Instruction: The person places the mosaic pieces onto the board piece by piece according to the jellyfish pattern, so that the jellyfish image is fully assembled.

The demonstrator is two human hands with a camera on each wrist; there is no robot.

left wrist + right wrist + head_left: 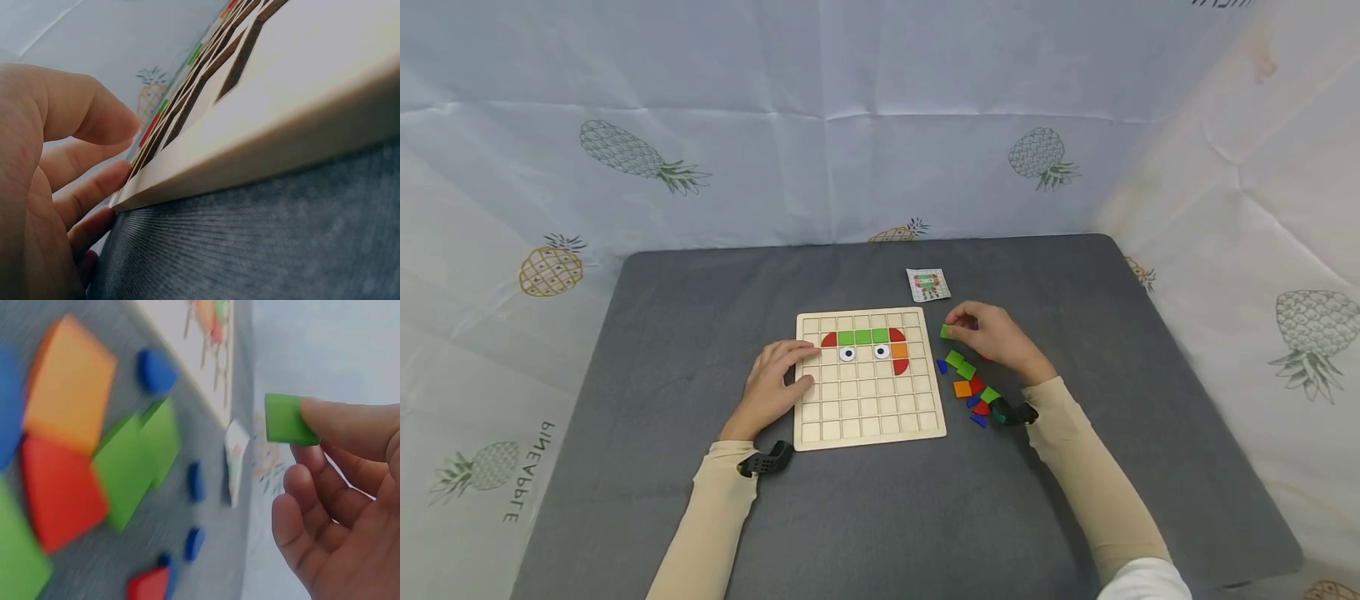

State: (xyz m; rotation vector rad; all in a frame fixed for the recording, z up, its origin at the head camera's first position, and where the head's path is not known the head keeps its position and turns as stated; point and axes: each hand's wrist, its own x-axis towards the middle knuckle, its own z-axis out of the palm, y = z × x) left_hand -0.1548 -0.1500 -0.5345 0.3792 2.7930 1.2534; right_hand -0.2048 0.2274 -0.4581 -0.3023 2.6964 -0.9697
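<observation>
A pale wooden grid board (868, 408) lies on the table. Several tiles sit in its upper rows: red quarter-rounds (830, 340), green squares (862, 337), an orange square (898, 350) and two eye tiles (847, 354). My left hand (772, 385) rests at the board's left edge, fingers loosely extended and fingertips touching it. Right of the board, my right hand (994, 336) pinches a green square tile (284, 419) between thumb and fingers, raised above the table in the right wrist view.
Loose green, orange (962, 389), red and blue (942, 367) tiles lie right of the board, partly under my right wrist. A small picture card (928, 285) lies behind the board. The grey table (700, 292) meets a pineapple-print cloth (850, 183) at the back.
</observation>
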